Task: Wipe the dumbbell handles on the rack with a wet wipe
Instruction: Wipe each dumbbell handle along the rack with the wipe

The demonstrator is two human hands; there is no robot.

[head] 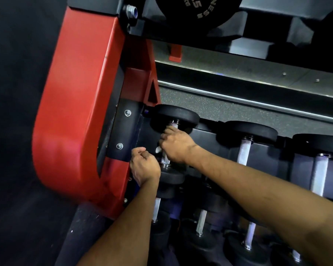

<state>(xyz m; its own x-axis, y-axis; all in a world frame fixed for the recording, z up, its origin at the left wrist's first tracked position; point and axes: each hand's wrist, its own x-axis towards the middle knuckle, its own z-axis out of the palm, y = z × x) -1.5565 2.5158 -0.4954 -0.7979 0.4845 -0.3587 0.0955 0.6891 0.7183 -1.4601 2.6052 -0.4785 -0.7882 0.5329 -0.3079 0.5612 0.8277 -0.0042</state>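
Left hand [145, 165]: curled into a fist, nothing seen held, just beside the red rack frame [75, 104]. Right hand [176, 145]: wrapped around the leftmost dumbbell handle [164, 159] on the middle shelf, a white wet wipe [158, 149] pressed against it. Neighbouring handle [244, 149]: untouched.

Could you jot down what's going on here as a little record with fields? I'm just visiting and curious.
place: red and black dumbbell rack
right hand: wrapped round the handle of the leftmost dumbbell, white wipe showing under the fingers
left hand: fingers curled, beside that handle, nothing visible in it
next dumbbell's handle: bare, untouched
lower row: more dumbbells, untouched
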